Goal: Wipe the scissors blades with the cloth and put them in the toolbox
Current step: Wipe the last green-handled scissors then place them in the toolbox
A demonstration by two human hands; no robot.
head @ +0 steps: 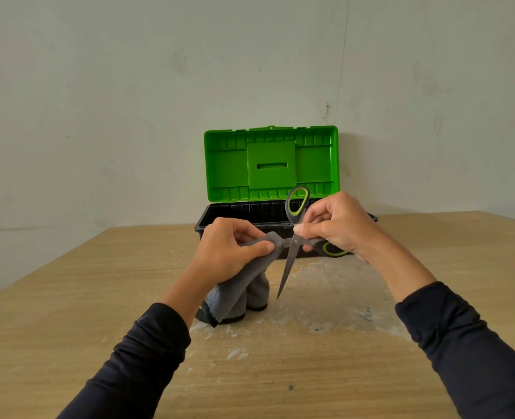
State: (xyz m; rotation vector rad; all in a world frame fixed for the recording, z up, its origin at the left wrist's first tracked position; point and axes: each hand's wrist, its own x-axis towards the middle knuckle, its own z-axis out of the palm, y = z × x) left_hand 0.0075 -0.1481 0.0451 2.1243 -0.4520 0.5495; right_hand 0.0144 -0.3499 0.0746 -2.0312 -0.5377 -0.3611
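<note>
Scissors (292, 237) up in the air and wide open, blades spread apart, held over the middle of the wooden table (68, 297). Right hand (337, 225) has them at the handle end, fingers and thumb curled tight around the grip near the pivot, one dark loop with green trim poking up above the knuckles, the other out to the right below the palm. One blade hangs free, pointing down toward the tabletop. Left hand (235, 252) pinches the grey cloth (244, 285) around the other blade, thumb pressing the fold closed, the rest of the cloth hanging down beneath the wrist. Just beyond the hands, at the far side against the wall, sits the toolbox (271, 182), green lid standing up, black base open.
</note>
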